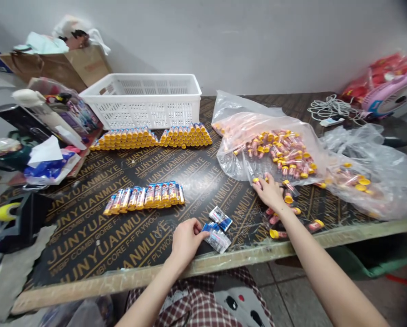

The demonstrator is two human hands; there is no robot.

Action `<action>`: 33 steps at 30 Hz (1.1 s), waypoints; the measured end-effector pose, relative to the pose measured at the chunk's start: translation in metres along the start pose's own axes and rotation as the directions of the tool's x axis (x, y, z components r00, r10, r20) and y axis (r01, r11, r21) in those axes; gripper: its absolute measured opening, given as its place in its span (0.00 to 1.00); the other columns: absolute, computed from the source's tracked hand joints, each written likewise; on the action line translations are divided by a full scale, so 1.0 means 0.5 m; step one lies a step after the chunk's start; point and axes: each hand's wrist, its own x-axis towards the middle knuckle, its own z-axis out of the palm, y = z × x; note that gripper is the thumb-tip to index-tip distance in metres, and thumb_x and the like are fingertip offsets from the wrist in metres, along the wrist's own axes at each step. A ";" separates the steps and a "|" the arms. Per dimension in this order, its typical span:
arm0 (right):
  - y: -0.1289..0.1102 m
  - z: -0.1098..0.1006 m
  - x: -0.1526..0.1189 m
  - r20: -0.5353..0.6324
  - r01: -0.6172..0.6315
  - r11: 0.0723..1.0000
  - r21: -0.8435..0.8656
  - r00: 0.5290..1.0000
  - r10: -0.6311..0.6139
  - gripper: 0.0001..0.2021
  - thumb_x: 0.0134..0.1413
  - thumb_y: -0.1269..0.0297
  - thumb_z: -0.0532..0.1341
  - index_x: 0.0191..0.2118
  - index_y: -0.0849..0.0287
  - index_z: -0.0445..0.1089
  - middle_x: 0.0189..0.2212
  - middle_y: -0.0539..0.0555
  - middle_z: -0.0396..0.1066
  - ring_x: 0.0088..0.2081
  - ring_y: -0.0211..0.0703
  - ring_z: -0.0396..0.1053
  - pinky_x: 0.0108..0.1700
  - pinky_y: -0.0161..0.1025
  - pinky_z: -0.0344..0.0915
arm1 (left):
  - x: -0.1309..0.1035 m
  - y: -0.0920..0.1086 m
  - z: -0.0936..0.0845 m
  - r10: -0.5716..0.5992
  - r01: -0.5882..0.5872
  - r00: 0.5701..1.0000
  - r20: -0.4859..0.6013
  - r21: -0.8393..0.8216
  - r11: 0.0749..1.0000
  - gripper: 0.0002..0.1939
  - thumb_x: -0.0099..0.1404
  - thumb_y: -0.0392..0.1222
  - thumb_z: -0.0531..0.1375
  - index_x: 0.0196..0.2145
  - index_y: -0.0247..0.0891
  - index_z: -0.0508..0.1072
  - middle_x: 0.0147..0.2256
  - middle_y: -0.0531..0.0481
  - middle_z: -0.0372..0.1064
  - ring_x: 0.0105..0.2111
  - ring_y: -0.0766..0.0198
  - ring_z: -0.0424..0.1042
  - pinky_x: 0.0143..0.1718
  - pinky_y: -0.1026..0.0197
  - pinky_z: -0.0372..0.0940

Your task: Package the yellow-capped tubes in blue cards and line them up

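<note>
My left hand is closed near the table's front edge, thumb and forefinger pinching the edge of a flat printed sleeve, clear and blue. Another small pile of blue-and-white sleeves lies just beyond. At the mouth of a clear bag, my right hand has its fingers curled on a small yellow-capped tube. Many pinkish tubes with yellow caps fill the bag. Several loose tubes lie beside my right wrist. To the left stands a row of tubes in blue sleeves.
A white basket stands at the back, with stacked sleeved tubes in front. A second clear bag holds more tubes at right. Cables and a pink fan sit behind it. A tape dispenser is far left.
</note>
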 end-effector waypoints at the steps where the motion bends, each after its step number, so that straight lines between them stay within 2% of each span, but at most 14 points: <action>1: -0.005 0.001 -0.014 0.012 0.036 0.999 -0.012 0.999 -0.036 0.23 0.59 0.53 0.50 0.54 0.61 0.64 0.60 0.68 0.52 0.52 0.67 0.59 0.47 0.62 0.58 | -0.001 0.000 0.002 -0.005 0.005 1.000 0.011 -0.003 1.000 0.07 0.48 0.42 0.65 0.20 0.40 0.70 0.20 0.52 0.68 0.22 0.64 0.64 0.25 0.65 0.50; 4: -0.027 0.006 -0.067 0.043 0.134 0.990 -0.035 0.990 -0.132 0.22 0.59 0.55 0.51 0.55 0.60 0.62 0.57 0.64 0.60 0.51 0.62 0.60 0.46 0.55 0.61 | -0.002 0.005 -0.004 -0.010 0.010 0.999 0.039 0.001 1.000 0.06 0.51 0.40 0.63 0.20 0.39 0.70 0.20 0.53 0.67 0.23 0.64 0.63 0.26 0.65 0.51; 6: -0.042 0.009 -0.105 0.055 0.187 0.982 -0.040 0.981 -0.184 0.22 0.60 0.57 0.50 0.56 0.60 0.61 0.56 0.62 0.62 0.51 0.59 0.59 0.46 0.53 0.61 | -0.003 0.011 -0.009 -0.004 0.002 0.998 0.058 0.042 0.999 0.06 0.53 0.39 0.61 0.20 0.38 0.70 0.21 0.52 0.68 0.23 0.64 0.64 0.27 0.64 0.51; 11: -0.069 0.004 -0.172 0.042 0.269 0.963 -0.028 0.963 -0.267 0.21 0.60 0.59 0.51 0.56 0.60 0.61 0.56 0.63 0.61 0.53 0.58 0.57 0.49 0.55 0.56 | -0.011 0.015 -0.014 0.051 -0.060 0.995 0.084 0.110 0.992 0.07 0.58 0.39 0.57 0.24 0.38 0.72 0.23 0.51 0.70 0.25 0.64 0.65 0.30 0.63 0.53; 14: -0.079 -0.007 -0.177 0.007 0.293 0.956 -0.003 0.956 -0.293 0.21 0.57 0.56 0.54 0.53 0.61 0.64 0.53 0.64 0.64 0.52 0.59 0.57 0.50 0.57 0.53 | -0.015 0.010 -0.012 0.058 -0.063 0.997 0.055 0.097 0.993 0.04 0.57 0.39 0.58 0.26 0.39 0.72 0.24 0.52 0.71 0.25 0.64 0.67 0.30 0.63 0.55; 17: -0.091 -0.017 -0.163 -0.020 0.321 0.946 0.043 0.947 -0.320 0.19 0.54 0.58 0.57 0.51 0.60 0.67 0.44 0.62 0.69 0.46 0.57 0.61 0.45 0.51 0.57 | -0.016 0.008 -0.011 0.094 -0.094 0.996 0.002 0.095 0.991 0.05 0.54 0.39 0.61 0.23 0.38 0.70 0.24 0.52 0.69 0.27 0.64 0.66 0.31 0.63 0.55; 19: -0.101 -0.024 -0.155 -0.034 0.340 0.937 0.082 0.940 -0.339 0.17 0.53 0.65 0.57 0.49 0.60 0.68 0.37 0.59 0.70 0.42 0.54 0.62 0.42 0.48 0.60 | -0.014 0.008 -0.011 0.093 -0.093 0.996 -0.007 0.012 0.996 0.05 0.52 0.39 0.62 0.22 0.37 0.69 0.26 0.51 0.68 0.27 0.64 0.66 0.31 0.64 0.56; 21: -0.111 -0.036 -0.156 -0.060 0.352 0.927 0.132 0.936 -0.347 0.17 0.51 0.70 0.56 0.49 0.61 0.68 0.34 0.58 0.69 0.40 0.52 0.63 0.42 0.46 0.61 | -0.009 0.008 -0.011 0.048 -0.045 0.999 0.018 -0.158 0.986 0.06 0.50 0.39 0.62 0.22 0.37 0.68 0.25 0.51 0.68 0.26 0.65 0.65 0.30 0.64 0.57; 23: -0.123 -0.055 -0.169 -0.102 0.349 0.918 0.189 0.937 -0.335 0.21 0.52 0.71 0.55 0.53 0.63 0.63 0.36 0.58 0.68 0.39 0.49 0.64 0.42 0.43 0.63 | -0.003 0.007 -0.011 -0.016 0.033 0.998 0.052 -0.354 0.935 0.08 0.50 0.40 0.62 0.22 0.37 0.65 0.22 0.54 0.66 0.23 0.67 0.64 0.27 0.65 0.57; 25: -0.136 -0.078 -0.194 -0.148 0.320 0.881 0.347 0.947 -0.286 0.23 0.54 0.70 0.54 0.56 0.61 0.58 0.38 0.56 0.66 0.34 0.44 0.65 0.39 0.40 0.65 | 0.002 0.006 -0.012 -0.086 0.118 0.993 0.085 -0.530 0.840 0.10 0.49 0.40 0.62 0.23 0.38 0.62 0.18 0.57 0.62 0.20 0.69 0.62 0.25 0.66 0.56; 27: -0.151 -0.101 -0.227 -0.159 0.284 0.776 0.563 0.959 -0.236 0.20 0.56 0.67 0.54 0.56 0.56 0.58 0.39 0.55 0.65 0.32 0.40 0.65 0.36 0.38 0.66 | 0.005 0.006 -0.013 -0.152 0.192 0.981 0.119 -0.653 0.733 0.12 0.46 0.37 0.64 0.25 0.38 0.61 0.16 0.59 0.62 0.18 0.70 0.61 0.23 0.67 0.56; 29: -0.165 -0.114 -0.262 -0.148 0.255 0.642 0.724 0.965 -0.216 0.14 0.57 0.65 0.56 0.50 0.53 0.64 0.39 0.53 0.66 0.36 0.41 0.67 0.37 0.37 0.67 | 0.008 0.008 -0.015 -0.202 0.242 0.969 0.143 -0.725 0.645 0.16 0.42 0.33 0.65 0.29 0.37 0.64 0.17 0.59 0.66 0.18 0.71 0.62 0.23 0.68 0.56; 31: -0.177 -0.117 -0.295 -0.147 0.244 0.551 0.798 0.966 -0.215 0.10 0.57 0.65 0.56 0.45 0.53 0.67 0.42 0.54 0.66 0.43 0.43 0.67 0.42 0.38 0.67 | 0.009 0.012 -0.017 -0.238 0.263 0.960 0.149 -0.774 0.576 0.19 0.39 0.31 0.66 0.31 0.36 0.67 0.19 0.57 0.69 0.18 0.72 0.63 0.23 0.69 0.57; 33: -0.187 -0.111 -0.321 -0.152 0.234 0.486 0.842 0.968 -0.201 0.09 0.57 0.67 0.57 0.44 0.53 0.68 0.43 0.54 0.66 0.46 0.43 0.66 0.45 0.38 0.68 | 0.011 0.017 -0.018 -0.260 0.278 0.952 0.163 -0.818 0.504 0.16 0.39 0.33 0.68 0.29 0.33 0.71 0.22 0.54 0.71 0.20 0.72 0.64 0.24 0.69 0.59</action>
